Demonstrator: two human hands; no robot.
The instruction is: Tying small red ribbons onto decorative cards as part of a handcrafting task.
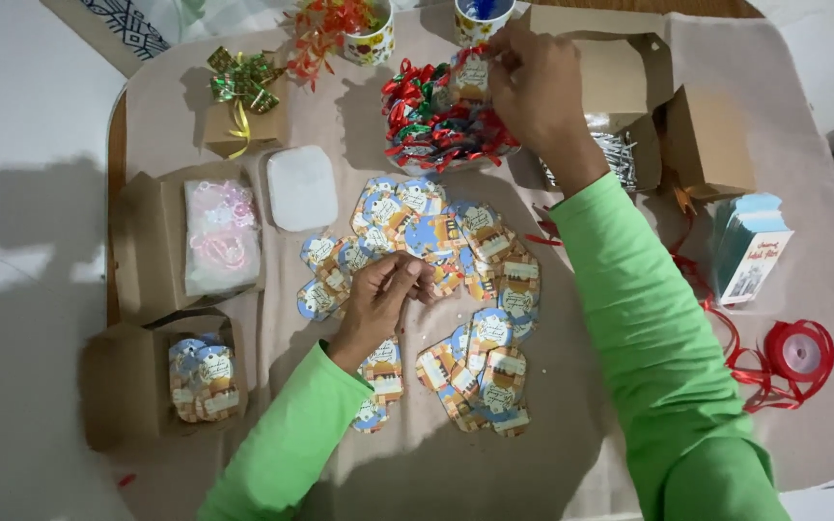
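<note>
Many colourful paper gift tags [456,241] lie spread over the middle of the table. My left hand [381,299] rests on them with its fingers curled over one tag. My right hand [533,82] is stretched to the far side and pinches a tag [472,75] above a clear container heaped with tags tied with red and green ribbon [436,121]. Both my sleeves are bright green.
Open brown boxes at the left hold tags [200,381] and pink items [221,234]. A bowed box [243,106], a white pad [301,186], two cups [371,34], brown boxes [707,135], a card stack [750,246] and a red ribbon spool [798,352] surround the work area.
</note>
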